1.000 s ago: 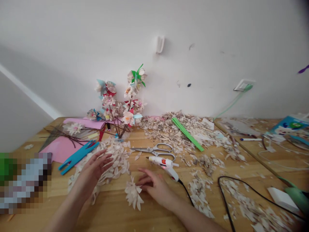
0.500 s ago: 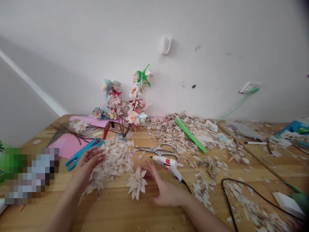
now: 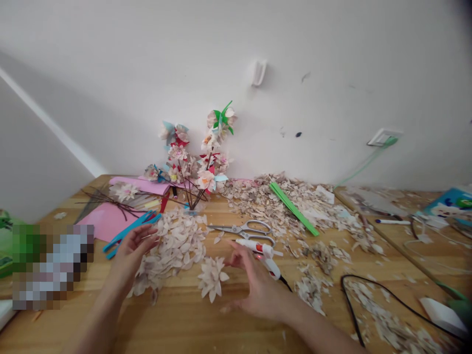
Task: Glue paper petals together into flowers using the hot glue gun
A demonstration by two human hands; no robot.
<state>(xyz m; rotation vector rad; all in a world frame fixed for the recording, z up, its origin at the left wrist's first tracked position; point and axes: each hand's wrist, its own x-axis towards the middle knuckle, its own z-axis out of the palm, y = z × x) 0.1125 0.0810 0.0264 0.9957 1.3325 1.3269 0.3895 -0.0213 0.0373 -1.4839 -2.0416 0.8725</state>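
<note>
My left hand (image 3: 133,247) hovers with fingers loosely spread at the left edge of a heap of pale paper petals (image 3: 176,243), holding nothing. My right hand (image 3: 254,285) is open, fingers stretched toward the white glue gun (image 3: 262,251), just right of a finished pale paper flower (image 3: 211,277) that lies on the wooden table (image 3: 184,324). Neither hand touches the flower. Steel scissors (image 3: 241,228) lie behind the glue gun.
A bunch of paper flowers on stems (image 3: 197,157) stands against the wall. Pink paper (image 3: 106,220), blue strips (image 3: 129,231), green strips (image 3: 293,208) and petal scraps (image 3: 295,206) lie around. A black cable (image 3: 354,305) loops at the right.
My right hand has let go of the paper flower and lifted toward the glue gun. My left hand has drawn back to the left edge of the petal heap.
</note>
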